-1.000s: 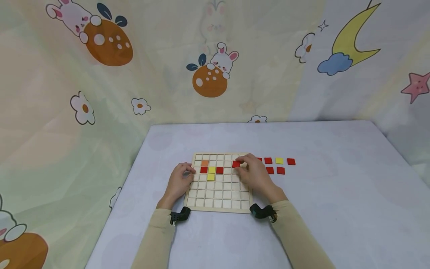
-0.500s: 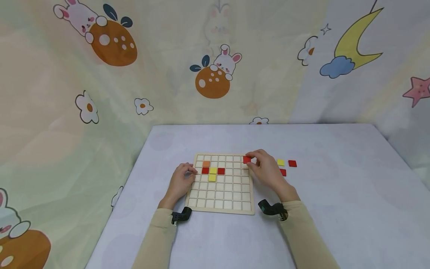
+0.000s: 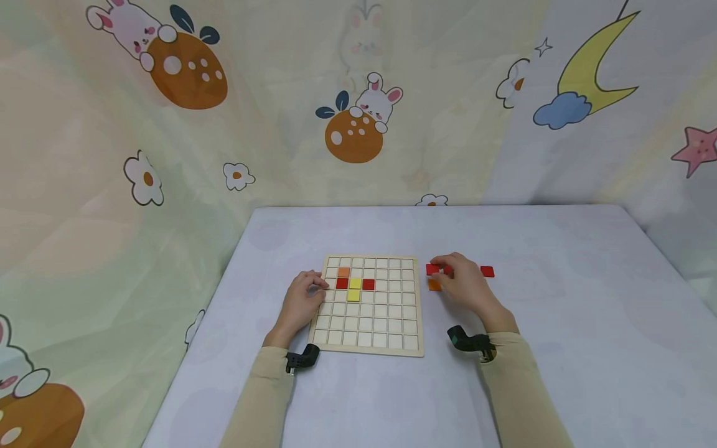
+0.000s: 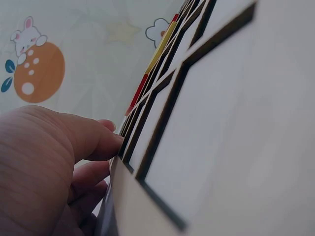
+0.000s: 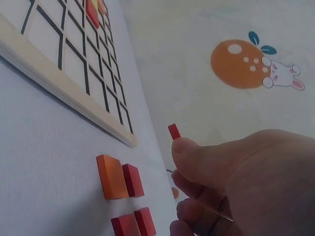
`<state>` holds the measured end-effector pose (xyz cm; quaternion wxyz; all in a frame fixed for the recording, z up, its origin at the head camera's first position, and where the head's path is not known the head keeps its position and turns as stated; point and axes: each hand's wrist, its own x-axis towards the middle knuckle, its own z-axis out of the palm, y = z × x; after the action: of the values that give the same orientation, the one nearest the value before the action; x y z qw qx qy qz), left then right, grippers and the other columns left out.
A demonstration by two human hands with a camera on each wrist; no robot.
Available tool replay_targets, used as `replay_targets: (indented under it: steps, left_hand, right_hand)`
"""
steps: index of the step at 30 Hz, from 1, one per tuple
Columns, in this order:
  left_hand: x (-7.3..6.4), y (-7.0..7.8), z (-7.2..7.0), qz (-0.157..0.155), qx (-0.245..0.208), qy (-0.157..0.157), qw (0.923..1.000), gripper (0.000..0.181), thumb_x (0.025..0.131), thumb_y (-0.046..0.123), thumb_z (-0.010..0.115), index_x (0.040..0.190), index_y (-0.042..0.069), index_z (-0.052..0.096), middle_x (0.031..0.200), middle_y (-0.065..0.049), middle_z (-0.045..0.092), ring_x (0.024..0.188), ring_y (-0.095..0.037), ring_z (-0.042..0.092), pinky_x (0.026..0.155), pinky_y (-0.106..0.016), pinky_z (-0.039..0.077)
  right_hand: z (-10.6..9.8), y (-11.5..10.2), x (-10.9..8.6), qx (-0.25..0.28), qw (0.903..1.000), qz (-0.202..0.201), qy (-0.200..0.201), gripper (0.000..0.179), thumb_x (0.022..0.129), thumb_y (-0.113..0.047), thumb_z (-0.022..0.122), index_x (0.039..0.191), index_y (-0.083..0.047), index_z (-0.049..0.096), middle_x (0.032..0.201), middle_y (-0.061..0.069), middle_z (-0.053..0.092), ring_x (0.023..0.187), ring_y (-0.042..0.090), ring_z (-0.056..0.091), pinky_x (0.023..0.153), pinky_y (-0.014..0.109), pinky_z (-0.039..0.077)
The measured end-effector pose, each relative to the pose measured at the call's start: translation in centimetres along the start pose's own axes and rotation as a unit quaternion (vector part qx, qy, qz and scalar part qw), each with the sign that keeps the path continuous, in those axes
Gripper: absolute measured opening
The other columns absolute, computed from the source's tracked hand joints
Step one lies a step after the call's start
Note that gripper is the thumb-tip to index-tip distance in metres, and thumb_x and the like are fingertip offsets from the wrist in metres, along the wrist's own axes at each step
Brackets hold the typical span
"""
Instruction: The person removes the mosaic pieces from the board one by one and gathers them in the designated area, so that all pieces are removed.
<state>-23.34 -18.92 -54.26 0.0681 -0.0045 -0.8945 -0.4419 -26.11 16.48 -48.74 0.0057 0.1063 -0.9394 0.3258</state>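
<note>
A wooden grid board lies flat on the table. My left hand grips its left edge; in the left wrist view the thumb meets the rim and other fingers curl beside it. Right of the board, my right hand pinches a small red square tile between thumb and fingertips, raised above the loose tiles. An orange tile shows below the fingertips, with a red tile beside it in the right wrist view. The hand hides some tiles in the head view.
On the board sit an orange tile, two red tiles and two yellow tiles. Another red tile lies right of my right hand. A patterned cloth hangs behind the table.
My right hand has moved right, carrying the red tile off from above the board's right side to over the loose tiles. The left hand stays at the board's edge.
</note>
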Motion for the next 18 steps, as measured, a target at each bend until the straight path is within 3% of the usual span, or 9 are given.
replay_targets:
  steps: [7, 18]
  left_hand:
    - [0.0, 0.0, 0.1, 0.010, 0.002, 0.006, 0.9999, 0.011, 0.087, 0.003, 0.064, 0.091, 0.013, 0.067, 0.125, -0.007, 0.057, 0.135, -0.028, 0.042, 0.113, -0.051, 0.030]
    - [0.0, 0.2, 0.0, 0.001, 0.002, 0.002, 1.0000, 0.010, 0.088, 0.004, 0.063, 0.091, 0.013, 0.067, 0.125, -0.006, 0.057, 0.135, -0.028, 0.041, 0.113, -0.050, 0.029]
  right_hand:
    - [-0.7, 1.2, -0.1, 0.006, 0.9997, 0.024, -0.009, 0.035, 0.092, -0.021, 0.067, 0.125, -0.008, 0.064, 0.120, 0.013, 0.062, 0.081, 0.024, 0.057, 0.063, 0.028, 0.051]
    - [-2.0, 2.5, -0.6, 0.024, 0.9982, 0.054, -0.007, 0.037, 0.092, -0.022, 0.066, 0.126, -0.007, 0.062, 0.117, 0.015, 0.061, 0.083, 0.025, 0.056, 0.062, 0.028, 0.051]
